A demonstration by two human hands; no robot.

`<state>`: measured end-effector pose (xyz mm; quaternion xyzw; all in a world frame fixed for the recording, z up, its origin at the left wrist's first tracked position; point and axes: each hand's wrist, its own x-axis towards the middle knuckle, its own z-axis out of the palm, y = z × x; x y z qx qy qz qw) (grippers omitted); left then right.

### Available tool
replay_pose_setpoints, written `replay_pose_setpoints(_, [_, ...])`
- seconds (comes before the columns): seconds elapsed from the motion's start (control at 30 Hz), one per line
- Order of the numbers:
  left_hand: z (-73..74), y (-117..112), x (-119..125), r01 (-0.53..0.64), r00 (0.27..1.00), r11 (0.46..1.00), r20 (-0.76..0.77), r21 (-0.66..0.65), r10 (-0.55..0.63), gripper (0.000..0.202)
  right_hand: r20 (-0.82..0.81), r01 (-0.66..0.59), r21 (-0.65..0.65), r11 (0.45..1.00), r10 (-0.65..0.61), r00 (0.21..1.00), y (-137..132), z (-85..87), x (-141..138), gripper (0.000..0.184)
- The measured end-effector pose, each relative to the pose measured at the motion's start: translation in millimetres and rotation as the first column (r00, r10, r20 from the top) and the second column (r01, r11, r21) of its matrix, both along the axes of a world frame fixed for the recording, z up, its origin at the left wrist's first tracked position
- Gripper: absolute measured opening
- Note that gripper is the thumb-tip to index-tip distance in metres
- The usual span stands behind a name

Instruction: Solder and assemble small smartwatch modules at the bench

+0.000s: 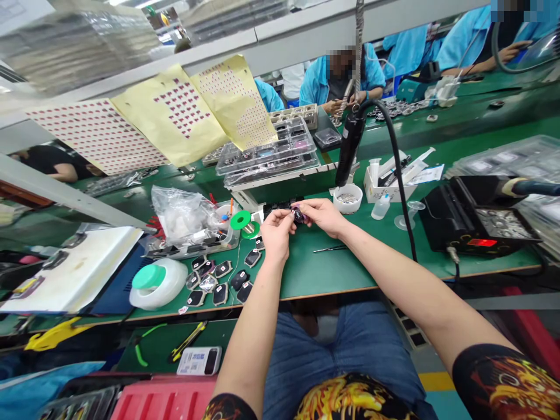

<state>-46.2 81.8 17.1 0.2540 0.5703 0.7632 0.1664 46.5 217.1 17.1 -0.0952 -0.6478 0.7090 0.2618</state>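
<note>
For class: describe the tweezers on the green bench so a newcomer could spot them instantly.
Find the black soldering station with the red display on the green workbench. Look left of it, toward the right hand. The slim metal tweezers lie alone on bare mat just below that hand.

Glossy dark plastic part (298,215) — matt green bench mat (332,274) (smooth)

- We're on an electronics assembly floor here
- Long green workbench (332,274) right in front
- Soldering station (476,219) glowing with a red readout
- Solder reel (241,220) close by
- Stacked plastic parts trays (266,153) piled up
- Small black device casings (239,280) scattered on the bench
- Co-workers in blue smocks (317,84) busy across the way
</note>
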Motion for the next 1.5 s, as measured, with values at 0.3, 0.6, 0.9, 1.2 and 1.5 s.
replay_pose_setpoints(0.3, [-2.2,0.8,1.2,-0.022,0.996,0.999,-0.085,-0.030,0.019,0.031,0.005,0.022,-0.029,0.999,-0.022,1.000,2.3,-0.2,0.5,0.073])
replay_pose_setpoints(0.6, [-9.3,0.0,-0.8,-0.058,0.970,0.995,-0.241,-0.079,0.037,0.022,0.037,0.046,0.019,0.999,-0.047,0.998,3.4,2.5,2.1,0.065])
replay_pose_setpoints(0.9, [-8.9,-3.0,1.4,-0.102,0.899,0.991,-0.434,-0.084,0.056,0.014,0.081,0.063,0.072,0.995,-0.068,0.994,3.7,3.1,3.4,0.058])
replay_pose_setpoints(1.2, [-9.8,-3.2,0.5,-0.099,0.858,0.989,-0.513,-0.107,0.031,0.010,0.088,0.054,0.103,0.993,-0.063,0.994,6.8,-0.6,2.9,0.057])
replay_pose_setpoints(1.5, [-11.2,-2.6,1.9,-0.093,0.872,0.989,-0.490,-0.111,0.027,0.011,0.117,0.056,0.096,0.994,-0.067,0.991,8.1,2.4,3.6,0.060])
